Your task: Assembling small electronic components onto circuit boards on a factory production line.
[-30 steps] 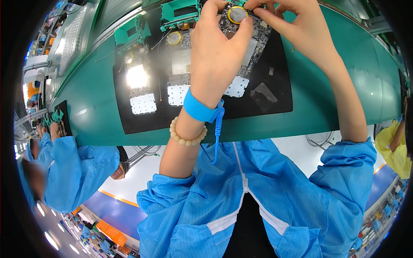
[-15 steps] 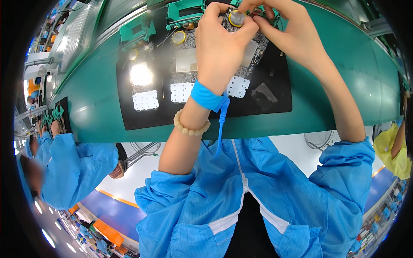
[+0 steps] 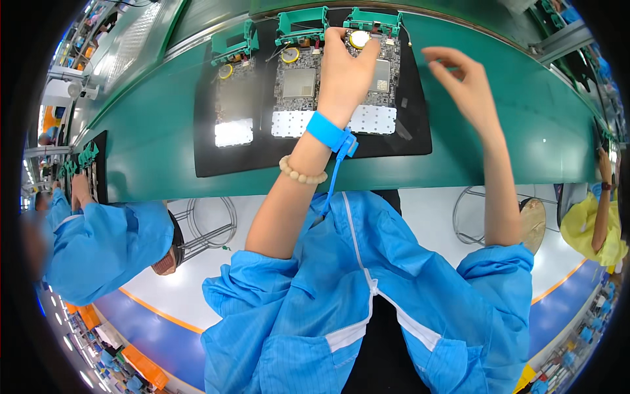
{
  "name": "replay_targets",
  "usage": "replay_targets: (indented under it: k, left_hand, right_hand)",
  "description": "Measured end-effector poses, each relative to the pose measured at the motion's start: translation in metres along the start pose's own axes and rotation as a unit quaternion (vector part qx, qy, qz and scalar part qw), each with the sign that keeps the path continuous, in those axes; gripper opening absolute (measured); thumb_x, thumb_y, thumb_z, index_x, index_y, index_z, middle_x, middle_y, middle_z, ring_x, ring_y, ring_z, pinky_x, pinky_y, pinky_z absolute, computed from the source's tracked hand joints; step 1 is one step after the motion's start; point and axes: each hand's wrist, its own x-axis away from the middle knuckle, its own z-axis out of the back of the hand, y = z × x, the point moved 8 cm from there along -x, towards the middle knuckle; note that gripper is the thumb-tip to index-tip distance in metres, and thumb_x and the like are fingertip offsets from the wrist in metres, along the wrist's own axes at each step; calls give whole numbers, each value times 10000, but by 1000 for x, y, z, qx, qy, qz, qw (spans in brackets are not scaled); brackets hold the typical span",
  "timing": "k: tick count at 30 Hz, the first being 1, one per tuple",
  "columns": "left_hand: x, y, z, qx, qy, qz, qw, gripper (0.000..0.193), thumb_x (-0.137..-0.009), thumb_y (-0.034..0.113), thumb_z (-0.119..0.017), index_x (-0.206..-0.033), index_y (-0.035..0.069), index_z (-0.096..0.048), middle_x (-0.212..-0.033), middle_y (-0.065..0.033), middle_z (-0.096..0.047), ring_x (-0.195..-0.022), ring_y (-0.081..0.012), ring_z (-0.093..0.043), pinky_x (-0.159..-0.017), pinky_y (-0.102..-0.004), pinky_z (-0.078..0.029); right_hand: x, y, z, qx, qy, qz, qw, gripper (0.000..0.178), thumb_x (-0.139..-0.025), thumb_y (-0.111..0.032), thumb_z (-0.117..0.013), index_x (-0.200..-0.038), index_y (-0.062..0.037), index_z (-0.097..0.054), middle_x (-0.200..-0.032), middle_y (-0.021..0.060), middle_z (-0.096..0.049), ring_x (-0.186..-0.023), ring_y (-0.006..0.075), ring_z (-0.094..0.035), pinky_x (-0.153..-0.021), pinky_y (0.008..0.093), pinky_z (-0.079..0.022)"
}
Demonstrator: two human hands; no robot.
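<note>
Three circuit boards lie side by side on a black mat (image 3: pixel 315 150): the left board (image 3: pixel 237 98), the middle board (image 3: pixel 298 83) and the right board (image 3: pixel 384 77). Each has a yellow-rimmed coin cell, a green plastic bracket at its far end and a white perforated plate at its near end. My left hand (image 3: pixel 349 75) is closed at the far part of the right board, thumb and forefinger on either side of its coin cell (image 3: pixel 359 39); some fingertips are hidden. To the right of the mat, my right hand (image 3: pixel 462 82) hovers with loosely curled fingers apart, holding nothing visible.
The mat lies on a green table (image 3: pixel 485 167). A blue wrist strap (image 3: pixel 326 131) with a blue cord runs from my left wrist toward my body. A co-worker in blue (image 3: pixel 111 243) works at the left, another in yellow (image 3: pixel 594 223) at the right.
My right hand has left the right board and moved right, toward me. That board, tilted before, now lies in line with the others. My left hand stays at its coin cell.
</note>
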Motion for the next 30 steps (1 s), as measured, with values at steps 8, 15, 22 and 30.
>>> replay_targets:
  k: [8,15,22,30]
  left_hand:
    - [-3,13,-1,-29,47,-40,998,304,-747,185,-656,-875,-38,-494,-762,-151,-619,-675,-230,-600,-636,-339,-468]
    - [9,34,-14,-51,8,-83,995,525,-772,137,-656,-1125,-51,-315,-913,-267,-570,-838,-377,-579,-752,-412,-463]
    - [38,68,-13,-228,-43,-186,955,625,-785,221,-675,-1220,-83,-345,-1106,-342,-451,-979,-504,-477,-848,-503,-421]
    - [110,127,42,-157,-171,-157,960,347,-785,90,-667,-1119,33,-592,-1153,-151,-598,-1044,-259,-583,-849,-322,-467]
  right_hand:
    - [18,-13,-11,30,2,-45,999,274,-818,-189,-627,-1027,-12,-647,-1009,98,-631,-816,202,-556,-723,305,-458]
    - [17,-12,-25,224,82,-35,970,442,-772,-254,-688,-1059,49,-540,-1005,205,-573,-940,327,-552,-830,370,-453]
    - [11,-19,-24,-169,56,-140,974,460,-776,-48,-653,-1138,-19,-371,-907,178,-625,-765,186,-615,-652,292,-491]
    - [62,59,125,-98,73,-198,973,468,-812,-20,-596,-1229,-79,-394,-1002,143,-621,-873,168,-590,-755,276,-467]
